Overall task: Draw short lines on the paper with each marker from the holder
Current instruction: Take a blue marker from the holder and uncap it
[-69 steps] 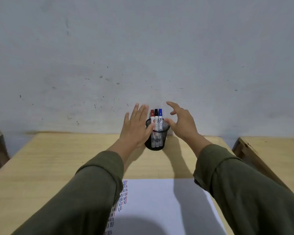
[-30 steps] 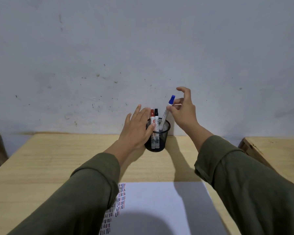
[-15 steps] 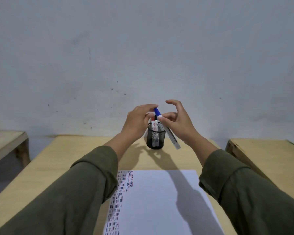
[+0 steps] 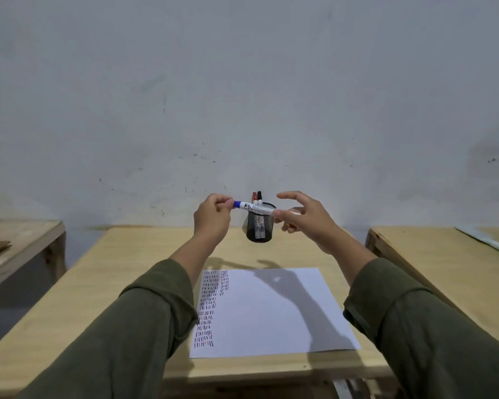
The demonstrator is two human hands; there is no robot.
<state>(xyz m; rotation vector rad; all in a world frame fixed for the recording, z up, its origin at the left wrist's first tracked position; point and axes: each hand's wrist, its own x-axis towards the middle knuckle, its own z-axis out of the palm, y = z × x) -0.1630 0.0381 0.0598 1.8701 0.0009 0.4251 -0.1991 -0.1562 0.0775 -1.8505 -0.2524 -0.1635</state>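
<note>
The blue marker (image 4: 252, 207) lies level between both hands: the left hand (image 4: 212, 218) pinches its cap end, the right hand (image 4: 303, 218) pinches its tail. Just behind them, the mesh holder (image 4: 259, 228) contains a red marker (image 4: 254, 196) and a black marker (image 4: 259, 195). The paper (image 4: 271, 312) lies below the hands.

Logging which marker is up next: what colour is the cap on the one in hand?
Blue, on the marker, pinched by the left hand; head view.

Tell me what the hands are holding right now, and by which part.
The blue marker is held level between both hands: the left hand pinches its blue cap end, and the right hand grips the opposite end of the white barrel.
</note>
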